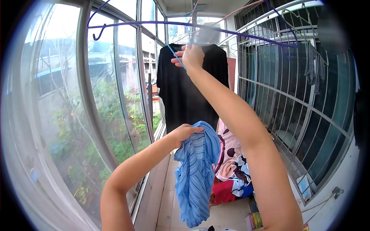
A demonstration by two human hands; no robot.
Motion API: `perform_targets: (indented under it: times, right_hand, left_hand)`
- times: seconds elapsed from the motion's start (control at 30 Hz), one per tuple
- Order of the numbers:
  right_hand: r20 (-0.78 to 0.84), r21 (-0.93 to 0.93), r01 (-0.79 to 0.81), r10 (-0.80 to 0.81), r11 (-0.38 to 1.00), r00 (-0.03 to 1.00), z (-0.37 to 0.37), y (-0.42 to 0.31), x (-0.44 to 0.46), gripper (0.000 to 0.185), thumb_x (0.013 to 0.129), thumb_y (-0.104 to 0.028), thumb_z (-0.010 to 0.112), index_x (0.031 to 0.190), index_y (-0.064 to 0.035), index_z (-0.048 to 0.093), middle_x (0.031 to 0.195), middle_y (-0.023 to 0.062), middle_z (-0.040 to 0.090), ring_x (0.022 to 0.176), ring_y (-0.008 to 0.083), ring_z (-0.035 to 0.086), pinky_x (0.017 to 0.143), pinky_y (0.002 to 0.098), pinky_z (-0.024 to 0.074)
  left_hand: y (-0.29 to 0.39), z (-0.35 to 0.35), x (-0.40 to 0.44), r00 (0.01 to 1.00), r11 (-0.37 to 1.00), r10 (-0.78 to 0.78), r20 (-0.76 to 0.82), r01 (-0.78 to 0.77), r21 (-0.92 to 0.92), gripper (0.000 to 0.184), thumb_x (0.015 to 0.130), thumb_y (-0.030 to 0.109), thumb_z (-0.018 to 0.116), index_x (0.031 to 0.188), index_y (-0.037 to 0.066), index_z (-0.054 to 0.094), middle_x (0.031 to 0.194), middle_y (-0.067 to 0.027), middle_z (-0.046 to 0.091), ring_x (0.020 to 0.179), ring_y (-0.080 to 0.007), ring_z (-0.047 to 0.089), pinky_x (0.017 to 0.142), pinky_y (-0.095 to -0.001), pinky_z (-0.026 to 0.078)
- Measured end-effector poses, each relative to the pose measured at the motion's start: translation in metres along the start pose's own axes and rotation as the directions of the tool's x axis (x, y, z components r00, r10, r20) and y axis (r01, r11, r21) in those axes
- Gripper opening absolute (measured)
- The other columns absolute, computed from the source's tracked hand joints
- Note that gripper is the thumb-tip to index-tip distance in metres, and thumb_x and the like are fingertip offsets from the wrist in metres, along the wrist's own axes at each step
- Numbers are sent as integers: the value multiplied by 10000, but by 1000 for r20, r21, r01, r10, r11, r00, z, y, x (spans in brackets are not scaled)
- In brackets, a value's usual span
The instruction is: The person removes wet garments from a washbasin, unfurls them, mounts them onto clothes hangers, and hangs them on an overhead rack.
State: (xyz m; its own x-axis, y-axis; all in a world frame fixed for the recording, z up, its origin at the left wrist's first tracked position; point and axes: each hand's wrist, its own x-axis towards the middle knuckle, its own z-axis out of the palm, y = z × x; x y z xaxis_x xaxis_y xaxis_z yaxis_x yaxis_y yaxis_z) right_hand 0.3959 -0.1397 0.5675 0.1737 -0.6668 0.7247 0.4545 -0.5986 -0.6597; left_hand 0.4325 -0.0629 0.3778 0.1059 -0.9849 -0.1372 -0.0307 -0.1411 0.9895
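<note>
My left hand is closed on the top of a bunched light-blue striped garment, which hangs down in loose folds. Raised in front of me, my right hand is closed at a thin blue clothes hanger; part of it is hidden behind the fingers. Just beyond that hand hangs a black T-shirt, spread out. A dark purple clothes hanger spans the view overhead, close to me and apart from both hands.
Windows run along the left side. On the right is a barred window, with grey socks hanging before it. Piled clothes lie beyond the blue garment, above the tiled floor. A pale rail crosses overhead.
</note>
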Motion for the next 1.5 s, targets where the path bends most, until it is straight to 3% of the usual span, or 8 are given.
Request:
perform_targets:
  times: [0.17, 0.53, 0.7, 0.87, 0.93, 1.1, 1.33, 1.5]
  right_hand:
    - [-52, 91, 0, 5, 996, 999, -13, -3, -5, 302, 902, -155, 291, 1006, 80, 448, 801, 228, 616, 558, 297, 638, 444, 320, 524]
    - [345, -709, 23, 318, 705, 883, -123, 25, -71, 248, 851, -156, 427, 868, 35, 585, 673, 126, 653, 484, 206, 626, 436, 274, 501]
    - [373, -646, 159, 126, 747, 919, -203, 36, -123, 276, 872, -230, 466, 949, -1, 599, 678, 96, 625, 576, 164, 617, 495, 275, 498]
    - [94, -654, -177, 311, 735, 946, -302, 30, -204, 271, 931, -207, 421, 1085, -42, 570, 695, 37, 611, 555, 67, 567, 498, 173, 437]
    - [53, -651, -257, 381, 714, 923, -332, 24, -242, 291, 938, -219, 415, 1102, -28, 561, 704, 34, 615, 545, 73, 567, 499, 167, 430]
    - [36, -623, -391, 524, 678, 851, -377, 12, -313, 300, 943, -218, 409, 1091, -7, 563, 678, 55, 619, 542, 95, 583, 510, 176, 434]
    - [55, -685, -393, 582, 613, 811, -395, -13, -339, 291, 946, -201, 396, 1069, -14, 582, 678, 46, 618, 569, 84, 582, 537, 190, 442]
    - [70, -774, -335, 598, 537, 798, -376, -6, -338, 234, 913, -128, 450, 1064, -27, 598, 670, 54, 608, 614, 99, 581, 601, 210, 472]
  left_hand:
    - [-2, 3, -8, 999, 999, 29, -17, -30, -19, 331, 815, 235, 627, 975, -53, 595, 903, -128, 632, 745, -224, 640, 692, -374, 543]
    - [-7, 12, 1, 975, 965, 145, -168, -102, 240, 388, 872, 356, 536, 966, -11, 617, 841, -73, 627, 738, -164, 603, 673, -293, 487]
    - [-43, -6, 32, 960, 897, 174, -219, -63, 438, 470, 880, 414, 496, 1005, -21, 625, 916, -150, 627, 824, -259, 616, 800, -336, 458]
    - [-80, -17, 41, 914, 711, 241, -327, 63, 700, 548, 847, 484, 490, 929, -36, 641, 837, -194, 630, 813, -308, 624, 752, -356, 468]
    - [-101, -20, 47, 903, 682, 234, -361, 112, 722, 526, 822, 519, 531, 858, 10, 660, 760, -133, 630, 733, -219, 601, 698, -335, 462]
    - [-158, -40, 67, 904, 750, 235, -357, 65, 658, 492, 794, 503, 595, 836, 18, 671, 725, -83, 628, 695, -156, 570, 672, -279, 456]
    - [-171, -49, 52, 978, 994, -91, -185, 99, 35, 449, 810, 381, 636, 990, -28, 591, 902, -72, 628, 790, -140, 603, 705, -284, 499]
    - [-173, -54, 40, 997, 953, -28, 77, 3, 301, 359, 765, 227, 699, 1000, -13, 574, 891, -41, 613, 791, -113, 576, 719, -257, 471]
